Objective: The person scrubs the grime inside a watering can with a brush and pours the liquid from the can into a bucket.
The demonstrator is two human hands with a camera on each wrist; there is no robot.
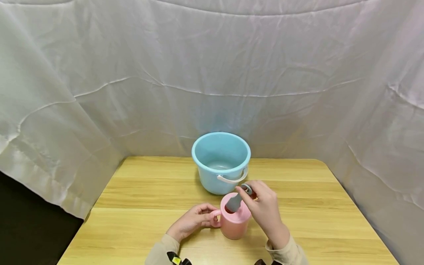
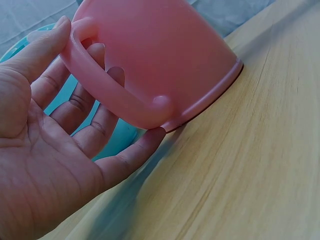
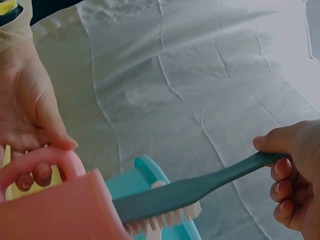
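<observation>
A pink mug [image 1: 234, 226] stands upright on the wooden table, with its handle turned to the left. My left hand [image 1: 195, 219] holds that handle [image 2: 107, 87], the thumb on its outer side and several fingers reaching through the loop. Above the mug, my right hand [image 1: 265, 206] grips the end of a grey-green brush [image 3: 220, 180] between thumb and curled fingers. The brush slants down to the left, its head partly inside the mug's opening. White bristles [image 3: 172, 216] show along its underside in the right wrist view; the tip is hidden by the mug wall.
Just behind the mug stands a light blue bucket [image 1: 212, 182] with a white handle [image 1: 232, 180] hanging down its front. The wooden table [image 1: 149, 191] extends to both sides. A pale cloth curtain [image 1: 212, 55] hangs behind and along the sides.
</observation>
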